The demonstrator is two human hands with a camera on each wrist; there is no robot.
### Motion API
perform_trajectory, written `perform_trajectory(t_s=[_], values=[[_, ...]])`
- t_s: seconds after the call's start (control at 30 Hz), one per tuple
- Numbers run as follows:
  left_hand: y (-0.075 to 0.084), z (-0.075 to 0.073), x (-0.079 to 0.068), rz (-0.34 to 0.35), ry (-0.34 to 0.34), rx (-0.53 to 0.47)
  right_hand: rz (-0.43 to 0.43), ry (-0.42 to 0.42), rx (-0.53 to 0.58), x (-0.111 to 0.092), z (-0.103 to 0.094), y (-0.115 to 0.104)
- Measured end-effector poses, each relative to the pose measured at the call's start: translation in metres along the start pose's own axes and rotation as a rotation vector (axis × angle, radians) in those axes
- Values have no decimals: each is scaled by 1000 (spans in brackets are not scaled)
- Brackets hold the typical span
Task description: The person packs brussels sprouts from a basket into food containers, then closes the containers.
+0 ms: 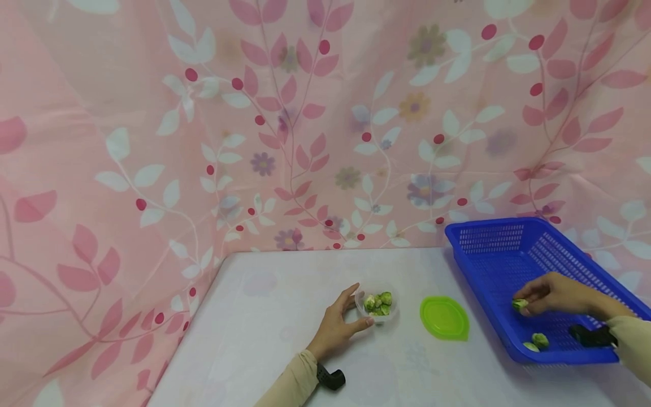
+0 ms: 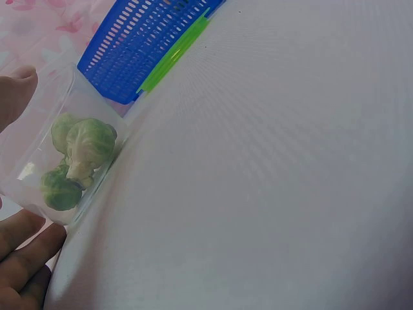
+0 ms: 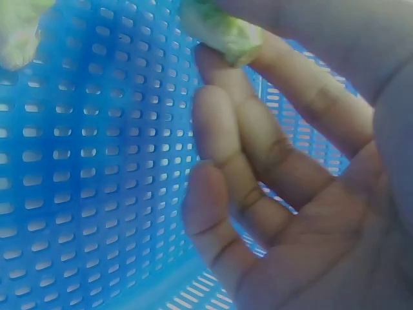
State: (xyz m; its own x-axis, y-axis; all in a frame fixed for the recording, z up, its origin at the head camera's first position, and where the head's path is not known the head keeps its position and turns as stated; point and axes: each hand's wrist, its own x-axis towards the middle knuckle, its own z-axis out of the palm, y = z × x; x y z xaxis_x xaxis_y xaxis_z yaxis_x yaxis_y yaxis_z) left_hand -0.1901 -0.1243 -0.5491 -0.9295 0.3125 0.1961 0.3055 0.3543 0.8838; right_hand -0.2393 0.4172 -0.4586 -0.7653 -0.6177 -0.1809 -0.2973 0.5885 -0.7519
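Sprout (image 1: 520, 304) lies pinched at fingertips of right hand (image 1: 551, 295), over basket (image 1: 490, 282); green, pale in part. Left hand (image 1: 337, 328) grips tub (image 1: 394, 308), thumb and fingers around it.

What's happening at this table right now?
A person's right hand holds a Brussels sprout over the floor of a blue basket, where two more sprouts lie. The left hand grips a clear tub with several sprouts inside. A green lid lies between tub and basket.
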Motion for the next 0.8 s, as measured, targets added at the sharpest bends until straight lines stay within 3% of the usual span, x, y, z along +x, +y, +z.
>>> perform_trajectory(t_s=[0.27,0.47,0.8], values=[[0,0,0,10,1,6,91,154,-58,1,2,-9],[4,-2,0,10,-3,4,61,304,-66,2,4,-15],[0,-1,0,15,3,-4,136,437,-118,7,8,-36]])
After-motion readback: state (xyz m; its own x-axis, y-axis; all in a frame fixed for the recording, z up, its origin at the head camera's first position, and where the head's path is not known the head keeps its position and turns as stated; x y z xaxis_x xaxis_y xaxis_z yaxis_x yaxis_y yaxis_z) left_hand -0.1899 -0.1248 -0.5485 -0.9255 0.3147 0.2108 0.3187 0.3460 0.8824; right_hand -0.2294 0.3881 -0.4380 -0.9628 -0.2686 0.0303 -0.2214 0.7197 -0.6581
